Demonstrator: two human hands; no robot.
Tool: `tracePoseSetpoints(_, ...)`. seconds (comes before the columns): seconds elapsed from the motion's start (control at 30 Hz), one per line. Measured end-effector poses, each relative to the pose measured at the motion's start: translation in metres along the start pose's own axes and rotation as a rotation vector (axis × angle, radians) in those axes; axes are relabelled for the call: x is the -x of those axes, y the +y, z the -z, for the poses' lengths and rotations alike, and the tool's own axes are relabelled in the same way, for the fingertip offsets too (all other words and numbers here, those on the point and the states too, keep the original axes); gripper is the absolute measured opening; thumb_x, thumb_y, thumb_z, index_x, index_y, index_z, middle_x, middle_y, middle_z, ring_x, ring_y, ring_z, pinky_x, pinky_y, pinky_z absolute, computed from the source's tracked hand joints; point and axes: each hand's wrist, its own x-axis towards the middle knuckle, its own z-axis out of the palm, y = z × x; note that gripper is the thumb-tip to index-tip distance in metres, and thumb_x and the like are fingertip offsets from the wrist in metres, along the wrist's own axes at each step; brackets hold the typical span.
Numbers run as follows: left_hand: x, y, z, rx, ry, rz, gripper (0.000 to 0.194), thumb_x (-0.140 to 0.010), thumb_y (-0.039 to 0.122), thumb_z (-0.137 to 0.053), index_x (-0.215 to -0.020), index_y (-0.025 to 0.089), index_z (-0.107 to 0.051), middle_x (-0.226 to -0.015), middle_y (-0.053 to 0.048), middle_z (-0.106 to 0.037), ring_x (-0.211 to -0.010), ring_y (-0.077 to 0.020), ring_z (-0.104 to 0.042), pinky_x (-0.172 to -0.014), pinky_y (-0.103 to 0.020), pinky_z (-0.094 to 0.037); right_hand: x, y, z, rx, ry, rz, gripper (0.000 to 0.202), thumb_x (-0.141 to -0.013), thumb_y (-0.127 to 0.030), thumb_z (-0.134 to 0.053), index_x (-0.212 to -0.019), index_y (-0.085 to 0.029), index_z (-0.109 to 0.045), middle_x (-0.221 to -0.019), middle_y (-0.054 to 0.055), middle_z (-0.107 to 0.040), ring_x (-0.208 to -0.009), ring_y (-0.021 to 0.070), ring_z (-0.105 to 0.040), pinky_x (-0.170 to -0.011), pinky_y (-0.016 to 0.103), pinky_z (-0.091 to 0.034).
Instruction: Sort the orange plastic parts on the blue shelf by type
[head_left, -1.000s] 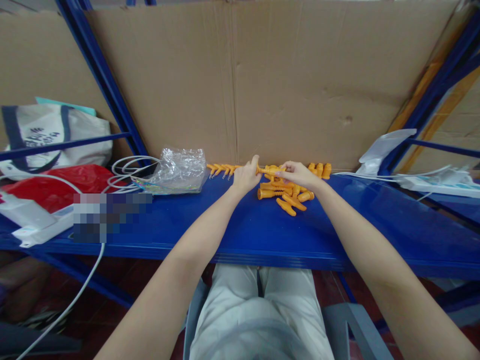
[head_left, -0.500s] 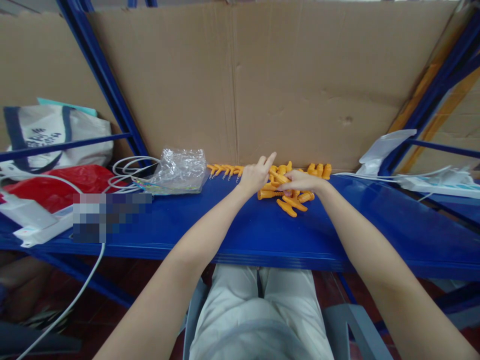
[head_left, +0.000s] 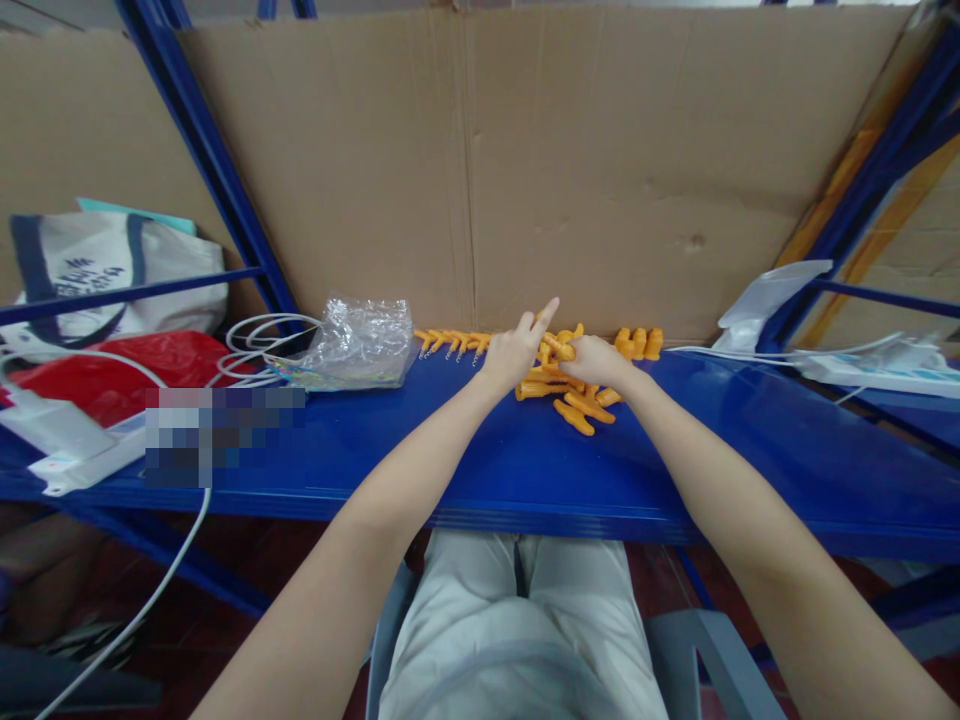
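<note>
My left hand [head_left: 510, 355] is closed on an orange plastic piece [head_left: 556, 347], with its index finger pointing up and away. My right hand [head_left: 598, 362] meets the same piece from the right, its fingers curled and partly hidden. Below both hands lies a pile of loose orange plastic parts [head_left: 541, 389], some long and curved, such as the front handle-like part [head_left: 574, 417]. Left of my left hand, a row of orange pieces with coiled metal spirals [head_left: 454, 343], resembling corkscrews, lies along the cardboard. Several short orange parts [head_left: 639, 344] stand upright at the right.
A clear plastic bag [head_left: 364, 342] lies left on the blue table [head_left: 480, 470]. Further left are white cables, a red bag [head_left: 142, 370], a cloth bag [head_left: 172, 275] and a white power strip [head_left: 82, 450]. A cardboard wall [head_left: 600, 180] rises behind. Another power strip [head_left: 892, 372] lies right.
My right hand has shifted slightly left and turned, its fingers now more curled by the held piece. My left hand has moved slightly right, its index finger still raised.
</note>
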Motion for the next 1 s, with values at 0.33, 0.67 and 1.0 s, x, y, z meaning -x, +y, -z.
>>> tracePoseSetpoints(0.33,0.0,0.012,0.008,0.02,-0.186,0.093,0.069,-0.097,0.016,-0.04,-0.163,0.021,-0.021,-0.126,-0.017,-0.063,-0.109,-0.0262,-0.069,-0.088,-0.033,-0.053,0.003,0.008,-0.01,0.16,0.097,-0.003,0.026,-0.086,-0.03,-0.065,-0.105,-0.015,-0.073,-0.101,0.022,-0.076,-0.106,0.0369,-0.071,-0.091,0.044,-0.053)
tracePoseSetpoints(0.67,0.002,0.008,0.007,0.068,-0.174,0.106,0.066,-0.096,0.016,-0.039,-0.16,0.021,-0.025,-0.132,-0.016,-0.062,-0.111,-0.0255,-0.069,-0.091,-0.033,-0.053,0.008,0.003,0.004,0.159,0.018,0.012,0.026,-0.089,-0.03,-0.059,-0.104,-0.014,-0.073,-0.102,0.018,-0.077,-0.102,0.0331,-0.072,-0.088,0.04,-0.053)
tracePoseSetpoints(1.0,0.004,0.004,-0.002,0.048,0.018,0.007,0.074,-0.098,0.013,-0.034,-0.164,0.035,-0.008,-0.119,-0.008,-0.057,-0.084,-0.0153,-0.067,-0.072,-0.025,-0.051,0.013,-0.001,0.016,-0.218,-0.223,-0.016,0.024,-0.084,-0.022,-0.056,-0.063,-0.016,-0.065,-0.058,0.003,-0.065,-0.056,0.0153,-0.061,-0.061,0.026,-0.046)
